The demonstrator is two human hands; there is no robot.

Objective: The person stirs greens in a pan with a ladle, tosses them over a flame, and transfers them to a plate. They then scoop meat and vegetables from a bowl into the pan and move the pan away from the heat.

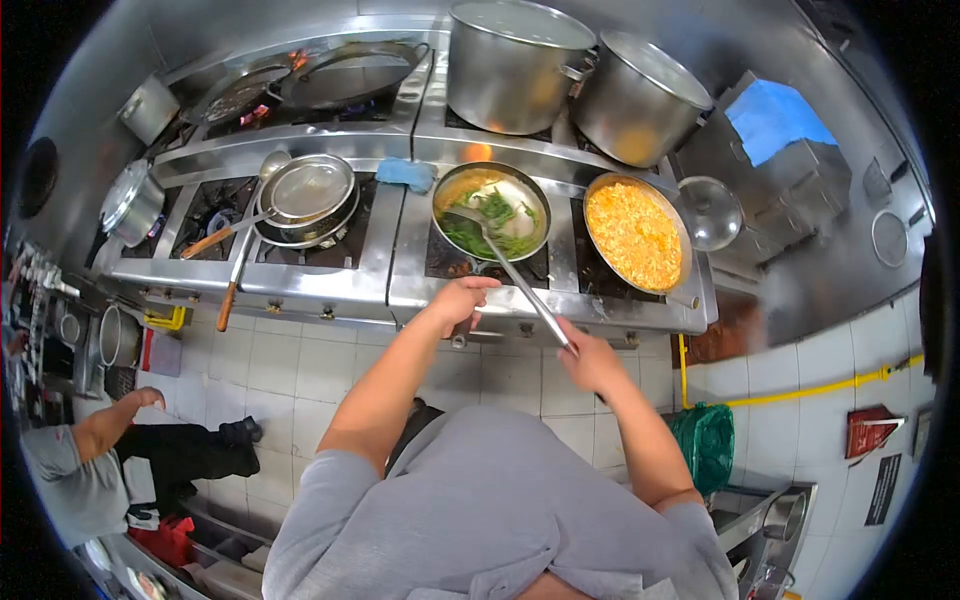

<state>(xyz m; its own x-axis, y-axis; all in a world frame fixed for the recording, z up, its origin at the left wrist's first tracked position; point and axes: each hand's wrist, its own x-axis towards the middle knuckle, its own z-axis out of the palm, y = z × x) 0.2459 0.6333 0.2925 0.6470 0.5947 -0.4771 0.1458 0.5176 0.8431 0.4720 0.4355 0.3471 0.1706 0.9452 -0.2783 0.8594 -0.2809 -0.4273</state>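
Now the right hand [592, 365] clamps its fingers round the ladle [510, 268], bowl out beyond them in the wok [515, 195]; left hand [460, 300] curls fingers over the wok's handle.

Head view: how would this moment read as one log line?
left hand holds greens pan by its handle | right hand holds ladle, bowl in that pan | yellow-food pan alongside, untouched

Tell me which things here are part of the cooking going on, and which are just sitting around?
In use:
- pan of greens, left hand closed at its handle
- ladle, held by the right hand, its bowl in that pan

Lying about:
- pan of yellow food
- big pot
- blue cloth
- stacked bowls
- lid
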